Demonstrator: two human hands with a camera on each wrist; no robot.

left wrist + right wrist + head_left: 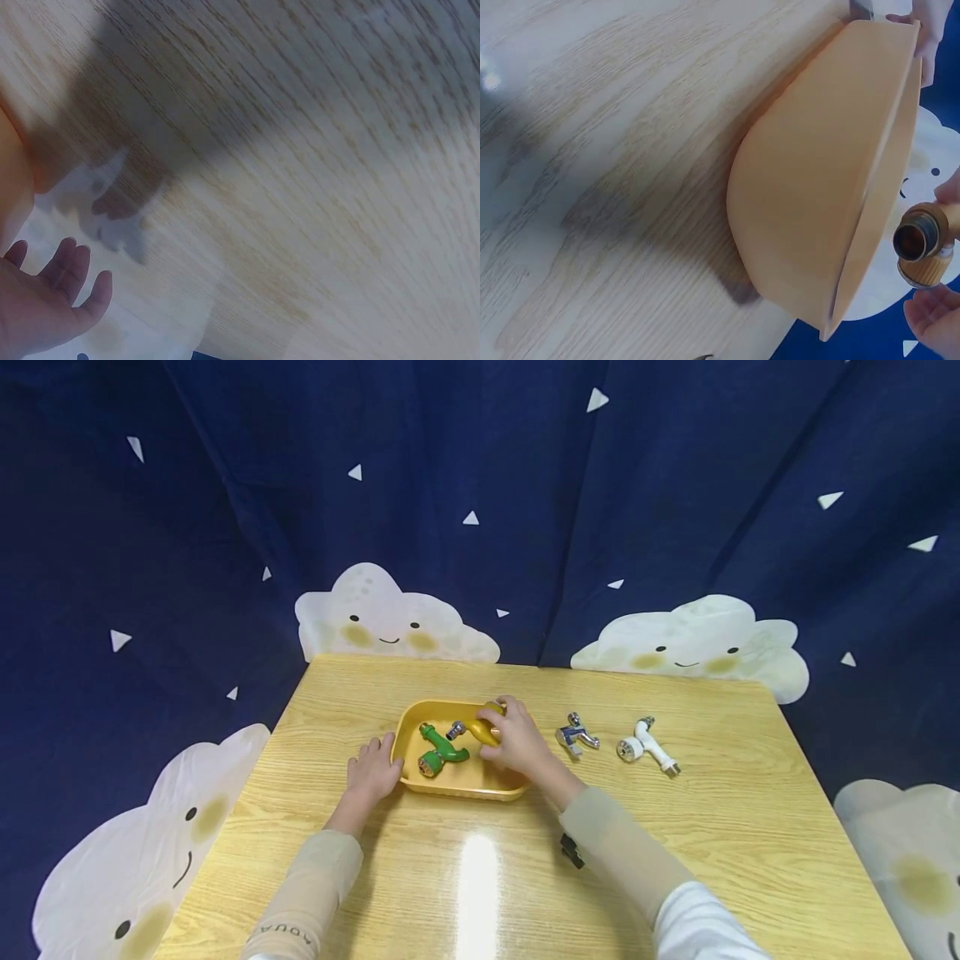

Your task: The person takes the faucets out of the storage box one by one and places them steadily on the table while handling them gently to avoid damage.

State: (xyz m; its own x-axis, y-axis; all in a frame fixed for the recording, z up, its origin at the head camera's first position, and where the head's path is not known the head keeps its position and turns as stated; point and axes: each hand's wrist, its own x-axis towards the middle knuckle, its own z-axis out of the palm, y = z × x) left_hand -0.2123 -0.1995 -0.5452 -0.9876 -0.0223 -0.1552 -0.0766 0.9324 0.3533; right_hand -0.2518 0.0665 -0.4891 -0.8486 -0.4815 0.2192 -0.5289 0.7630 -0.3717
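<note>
Head cam looks forward and down from the person's side, far enough back to get most of the table [720, 860] plus the curtain [450, 443]. Left wrist one's way closer, low over the table, pretty much upside down, left hand [49, 304] in the corner. Right wrist one's also close but rolled sideways, facing the tub [802, 165], which head view shares.

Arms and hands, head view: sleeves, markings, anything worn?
Left hand and right hand are bare, no gloves. The left sleeve is beige with dark lettering; the right sleeve is beige, no lettering visible. White fabric shows farther up. A small black part shows beside the right sleeve; attachment unclear.
</note>
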